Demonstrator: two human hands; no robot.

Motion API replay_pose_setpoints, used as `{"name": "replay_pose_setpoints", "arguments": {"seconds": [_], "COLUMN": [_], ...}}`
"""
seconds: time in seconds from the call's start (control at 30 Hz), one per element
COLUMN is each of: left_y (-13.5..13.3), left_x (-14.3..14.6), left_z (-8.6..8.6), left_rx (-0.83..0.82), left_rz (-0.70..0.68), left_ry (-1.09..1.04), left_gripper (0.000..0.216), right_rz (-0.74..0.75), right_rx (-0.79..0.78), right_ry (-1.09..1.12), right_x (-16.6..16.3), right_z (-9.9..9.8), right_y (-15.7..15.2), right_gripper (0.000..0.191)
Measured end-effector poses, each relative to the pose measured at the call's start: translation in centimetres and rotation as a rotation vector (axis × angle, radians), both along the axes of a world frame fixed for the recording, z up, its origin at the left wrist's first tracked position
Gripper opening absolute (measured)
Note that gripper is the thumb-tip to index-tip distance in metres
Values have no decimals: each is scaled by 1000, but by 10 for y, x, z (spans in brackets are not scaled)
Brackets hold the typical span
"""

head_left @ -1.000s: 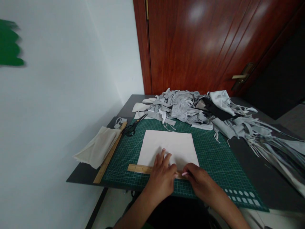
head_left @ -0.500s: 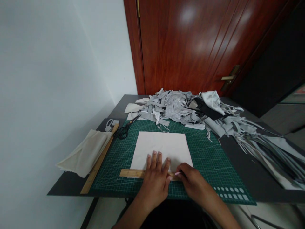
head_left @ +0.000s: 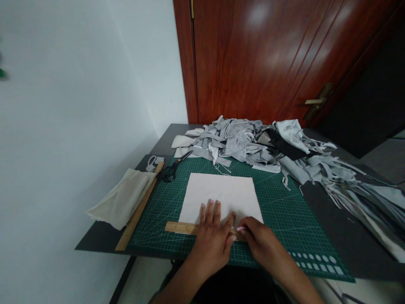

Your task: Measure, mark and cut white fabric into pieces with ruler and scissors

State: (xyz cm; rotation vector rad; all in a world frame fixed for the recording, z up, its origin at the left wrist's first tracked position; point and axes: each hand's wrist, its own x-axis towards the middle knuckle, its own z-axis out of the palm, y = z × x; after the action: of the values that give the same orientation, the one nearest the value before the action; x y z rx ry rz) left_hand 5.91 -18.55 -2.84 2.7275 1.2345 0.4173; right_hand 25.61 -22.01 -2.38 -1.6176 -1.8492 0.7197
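Observation:
A rectangle of white cloth (head_left: 223, 192) lies flat on a green cutting mat (head_left: 281, 215). A short wooden ruler (head_left: 181, 228) runs along its near edge. My left hand (head_left: 212, 238) rests palm down with fingers spread, pressing on the ruler and cloth. Its index finger and thumb point toward my right hand. My right hand (head_left: 261, 238) is closed in a pinch at the ruler's right part. Between its fingertips a small pale pink piece (head_left: 241, 228) shows, looking like tailor's chalk; most of it is hidden by the fingers.
Black-handled scissors (head_left: 169, 172) lie at the mat's far left corner. Beside the mat are a longer wooden ruler (head_left: 139, 213), folded cream cloth (head_left: 125, 198) and small white-handled scissors (head_left: 153, 162). Grey fabric scraps (head_left: 240, 137) heap at the back, with strips (head_left: 363, 211) trailing right.
The view has turned slightly left, so everything sits further right in it. My left index finger has spread a little toward my right hand. The ruler and cloth look unmoved on the mat.

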Motion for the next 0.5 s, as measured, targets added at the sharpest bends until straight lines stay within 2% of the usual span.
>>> {"name": "replay_pose_setpoints", "arguments": {"seconds": [0.13, 0.27, 0.4, 0.47, 0.5], "left_y": [-2, 2, 13, 14, 12], "left_x": [-2, -1, 3, 2, 2], "left_z": [-1, -9, -21, -23, -22], "left_rx": [-13, -12, -43, -45, -38], "left_rz": [-10, -10, -16, -25, -24], "left_ry": [-47, -67, -25, -42, -63], "left_gripper": [63, 67, 61, 62, 64], "right_rz": [-17, 3, 255, 439, 505], "right_rx": [34, 207, 388, 343, 269], "right_ry": [-33, -32, 164, 287, 332], "right_x": [-4, -26, -66, -84, -92], "right_z": [2, 0, -15, -19, -19], "right_y": [-4, -18, -36, -46, -52], "right_gripper": [18, 22, 24, 29, 27]}}
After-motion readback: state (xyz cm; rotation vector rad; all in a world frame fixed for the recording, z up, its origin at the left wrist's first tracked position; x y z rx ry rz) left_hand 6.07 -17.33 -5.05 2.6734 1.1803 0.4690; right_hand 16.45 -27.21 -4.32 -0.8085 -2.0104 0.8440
